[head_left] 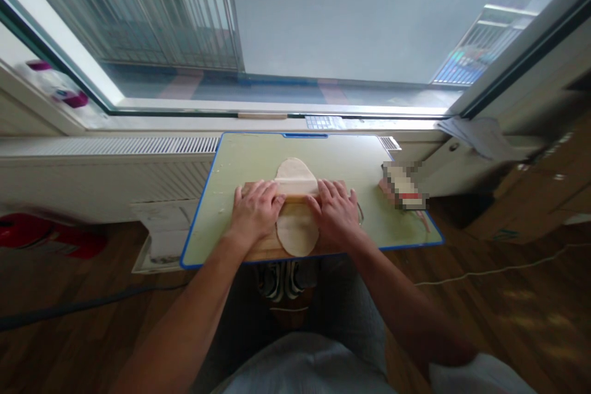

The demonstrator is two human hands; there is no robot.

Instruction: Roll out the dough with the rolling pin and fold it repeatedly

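A pale, flattened piece of dough (298,237) lies on a wooden board (264,251). Across its middle runs a wooden rolling pin (296,198), so that dough shows both beyond the pin and on my side of it. My left hand (258,209) is closed over the pin's left part, thumb pointing inward. On the right part, my right hand (337,206) grips the pin in the same way. Both palms hide the ends of the pin and some of the board. A small metal loop (361,212) sticks out beside my right hand.
The board rests on a yellow-green, blue-edged tabletop (221,166). At its right lies a pixelated packet-like object (404,188). Beyond the table are a radiator (180,146) and a window (337,24). A cardboard box (535,197) stands right, and a cable (489,272) crosses the floor.
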